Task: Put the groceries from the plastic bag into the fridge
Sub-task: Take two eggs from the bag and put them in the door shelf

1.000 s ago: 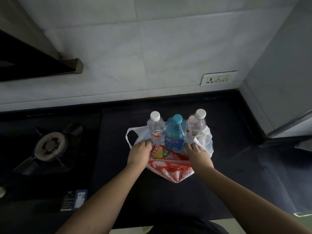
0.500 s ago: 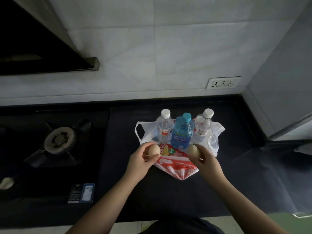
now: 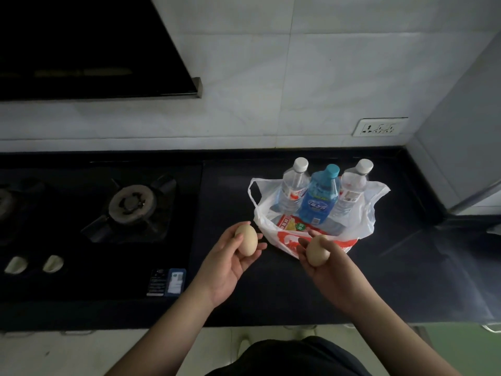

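A dark, matte surface [image 3: 271, 294] is seen beneath both hands, backed by pale marbled wall tiles [image 3: 271, 77]; a gas burner [image 3: 132, 203] sits beyond and to the outer side of the left hand [image 3: 230, 264], and a white wall socket [image 3: 379, 127] is set in the tiles far beyond the right hand [image 3: 330, 270]. Half a second earlier the hands were close against the plastic bag [image 3: 311, 240]; they are now drawn back toward the body — each with an egg lifted clear. A smooth, tan left egg [image 3: 246, 240] is cradled in the curled fingers of the left hand, and a matching oval right egg [image 3: 317, 250] is gripped by the right hand. Just beyond the hands, the thin white-and-red bag lies open and crumpled on the surface, with two clear bottles [image 3: 295, 185] capped in white and a translucent blue bottle [image 3: 322, 196] standing upright in it — a red packet [image 3: 291, 223] is glimpsed in front of them.
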Demonstrator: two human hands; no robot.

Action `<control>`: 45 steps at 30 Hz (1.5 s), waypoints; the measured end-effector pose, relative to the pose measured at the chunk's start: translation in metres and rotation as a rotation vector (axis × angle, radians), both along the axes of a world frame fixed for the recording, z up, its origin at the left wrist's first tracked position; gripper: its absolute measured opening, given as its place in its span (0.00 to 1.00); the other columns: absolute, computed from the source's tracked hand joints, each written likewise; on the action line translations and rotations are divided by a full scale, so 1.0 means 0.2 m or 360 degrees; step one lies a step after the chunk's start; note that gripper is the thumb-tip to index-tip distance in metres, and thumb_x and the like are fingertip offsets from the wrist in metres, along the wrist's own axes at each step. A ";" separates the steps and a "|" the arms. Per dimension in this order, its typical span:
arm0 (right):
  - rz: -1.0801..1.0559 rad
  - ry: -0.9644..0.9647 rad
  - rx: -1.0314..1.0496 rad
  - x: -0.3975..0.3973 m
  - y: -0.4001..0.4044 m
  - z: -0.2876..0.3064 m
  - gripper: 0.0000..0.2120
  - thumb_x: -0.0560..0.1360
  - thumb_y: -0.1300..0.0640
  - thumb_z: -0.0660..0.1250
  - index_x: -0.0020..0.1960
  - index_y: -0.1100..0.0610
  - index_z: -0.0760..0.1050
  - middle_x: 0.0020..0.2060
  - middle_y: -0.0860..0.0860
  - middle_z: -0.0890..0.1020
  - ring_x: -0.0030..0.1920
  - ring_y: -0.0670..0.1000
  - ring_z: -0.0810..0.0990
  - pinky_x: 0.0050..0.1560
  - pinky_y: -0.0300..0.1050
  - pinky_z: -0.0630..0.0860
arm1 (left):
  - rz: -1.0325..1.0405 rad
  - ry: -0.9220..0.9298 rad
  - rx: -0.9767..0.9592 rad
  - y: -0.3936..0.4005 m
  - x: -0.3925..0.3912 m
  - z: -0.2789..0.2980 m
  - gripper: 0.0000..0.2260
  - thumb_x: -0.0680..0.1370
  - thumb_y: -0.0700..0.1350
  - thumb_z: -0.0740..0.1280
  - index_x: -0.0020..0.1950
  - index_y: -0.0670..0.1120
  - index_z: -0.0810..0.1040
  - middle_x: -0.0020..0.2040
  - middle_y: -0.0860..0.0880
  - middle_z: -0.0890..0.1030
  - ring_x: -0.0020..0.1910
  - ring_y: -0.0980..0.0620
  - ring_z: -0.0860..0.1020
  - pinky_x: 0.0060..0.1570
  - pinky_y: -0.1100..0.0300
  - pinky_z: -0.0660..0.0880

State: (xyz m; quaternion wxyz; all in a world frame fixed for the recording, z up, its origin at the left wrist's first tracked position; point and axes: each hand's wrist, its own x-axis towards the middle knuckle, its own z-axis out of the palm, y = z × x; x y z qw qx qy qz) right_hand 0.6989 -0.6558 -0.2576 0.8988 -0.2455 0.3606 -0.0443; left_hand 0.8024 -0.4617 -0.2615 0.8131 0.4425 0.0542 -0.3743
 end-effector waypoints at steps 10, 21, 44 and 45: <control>0.0052 -0.0035 0.0132 -0.06 0.15 0.14 0.16 0.71 0.47 0.68 0.49 0.59 0.76 0.37 0.55 0.79 0.33 0.48 0.79 0.31 0.39 0.79 | 0.0165 0.0102 -0.0106 0.11 -0.15 0.04 0.14 0.74 0.48 0.66 0.56 0.45 0.79 0.48 0.41 0.82 0.42 0.49 0.82 0.37 0.62 0.78; 0.0371 -0.0194 0.0312 -0.11 0.09 0.25 0.09 0.74 0.52 0.65 0.42 0.57 0.77 0.38 0.53 0.80 0.36 0.49 0.79 0.32 0.37 0.77 | 0.0450 -0.0038 -0.0107 -0.01 -0.42 0.15 0.12 0.73 0.45 0.68 0.55 0.46 0.77 0.46 0.44 0.82 0.40 0.49 0.82 0.35 0.62 0.77; 0.1625 0.0112 0.0089 -0.41 0.93 0.23 0.13 0.75 0.49 0.68 0.48 0.60 0.75 0.34 0.54 0.78 0.32 0.48 0.76 0.29 0.37 0.75 | 0.1909 -0.0092 -0.0028 0.78 -1.41 0.25 0.07 0.75 0.48 0.64 0.51 0.48 0.75 0.41 0.47 0.80 0.34 0.51 0.77 0.29 0.63 0.74; 0.1684 0.0111 0.0074 -0.45 1.01 0.22 0.13 0.76 0.49 0.67 0.48 0.60 0.75 0.34 0.54 0.78 0.32 0.48 0.76 0.29 0.37 0.75 | 0.1993 -0.0089 -0.0033 0.85 -1.48 0.25 0.07 0.75 0.48 0.64 0.51 0.48 0.75 0.40 0.47 0.80 0.34 0.51 0.77 0.29 0.63 0.74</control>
